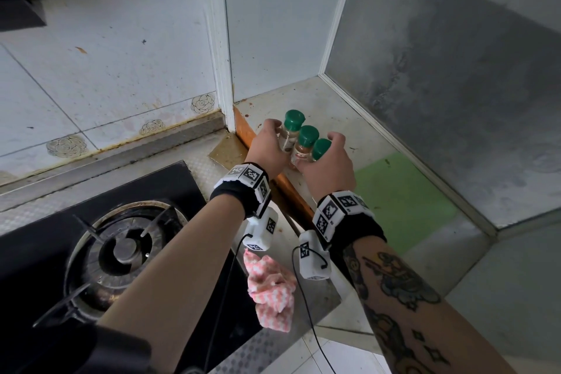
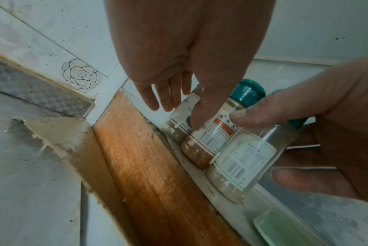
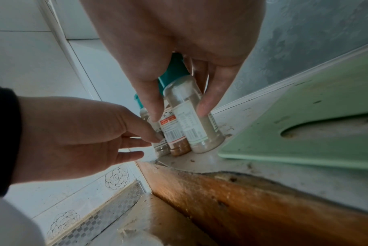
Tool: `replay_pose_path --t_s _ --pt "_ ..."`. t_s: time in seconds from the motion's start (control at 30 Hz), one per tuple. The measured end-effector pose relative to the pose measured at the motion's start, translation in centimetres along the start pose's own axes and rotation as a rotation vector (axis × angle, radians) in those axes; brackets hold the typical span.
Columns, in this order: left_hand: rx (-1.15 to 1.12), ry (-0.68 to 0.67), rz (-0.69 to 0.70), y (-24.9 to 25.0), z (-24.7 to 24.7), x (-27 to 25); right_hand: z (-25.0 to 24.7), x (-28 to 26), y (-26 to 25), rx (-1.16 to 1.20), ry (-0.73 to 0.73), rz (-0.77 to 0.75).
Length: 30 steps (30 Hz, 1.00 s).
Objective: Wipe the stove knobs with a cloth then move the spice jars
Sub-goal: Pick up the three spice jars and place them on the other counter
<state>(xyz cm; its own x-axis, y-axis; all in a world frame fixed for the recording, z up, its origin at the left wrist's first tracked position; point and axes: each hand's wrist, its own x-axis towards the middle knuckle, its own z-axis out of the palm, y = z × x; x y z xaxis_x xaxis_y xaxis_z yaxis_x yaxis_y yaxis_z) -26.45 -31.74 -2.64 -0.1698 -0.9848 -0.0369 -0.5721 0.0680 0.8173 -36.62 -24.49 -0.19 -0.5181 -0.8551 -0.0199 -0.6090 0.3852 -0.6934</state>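
Three clear spice jars with green caps stand in a tight row on the pale raised counter (image 1: 334,106) right of the stove. My left hand (image 1: 267,146) holds the far jar (image 1: 290,130), fingers behind it and thumb (image 2: 199,116) across its front, touching the middle jar (image 2: 206,143) of brown powder. My right hand (image 1: 328,167) pinches the near jar (image 3: 195,123) between thumb (image 3: 151,99) and fingers (image 3: 210,99). The pink checked cloth (image 1: 270,285) lies crumpled by the stove's right edge, under my wrists. No stove knobs are in view.
The black gas stove (image 1: 170,185) with its burner (image 1: 121,249) sits at lower left. An orange wooden strip (image 2: 149,166) borders the raised counter. A light green board (image 1: 403,197) lies just right of the jars. Walls close in behind and to the right.
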Motion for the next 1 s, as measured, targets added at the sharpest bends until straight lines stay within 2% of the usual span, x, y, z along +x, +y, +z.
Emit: replay_pose_path --t_s 0.2,0.5,0.67,0.83,1.0 --pt "0.189 0.031 -0.048 -0.1 0.5 0.1 -0.1 0.0 0.3 0.035 0.010 -0.024" --pt "0.247 0.048 -0.106 -0.6 -0.2 -0.8 -0.6 -1.0 0.8 0.006 0.016 -0.037" --pt "0.230 0.044 -0.151 -0.8 -3.2 -2.8 -0.9 -3.3 0.3 -0.011 0.140 -0.045" --pt "0.167 0.030 -0.143 0.2 -7.5 -6.8 -0.5 -5.7 -1.5 0.004 0.138 -0.052" --pt "0.133 0.082 -0.099 0.8 -12.5 -12.5 -1.3 -10.2 -5.2 -0.035 0.128 -0.053"
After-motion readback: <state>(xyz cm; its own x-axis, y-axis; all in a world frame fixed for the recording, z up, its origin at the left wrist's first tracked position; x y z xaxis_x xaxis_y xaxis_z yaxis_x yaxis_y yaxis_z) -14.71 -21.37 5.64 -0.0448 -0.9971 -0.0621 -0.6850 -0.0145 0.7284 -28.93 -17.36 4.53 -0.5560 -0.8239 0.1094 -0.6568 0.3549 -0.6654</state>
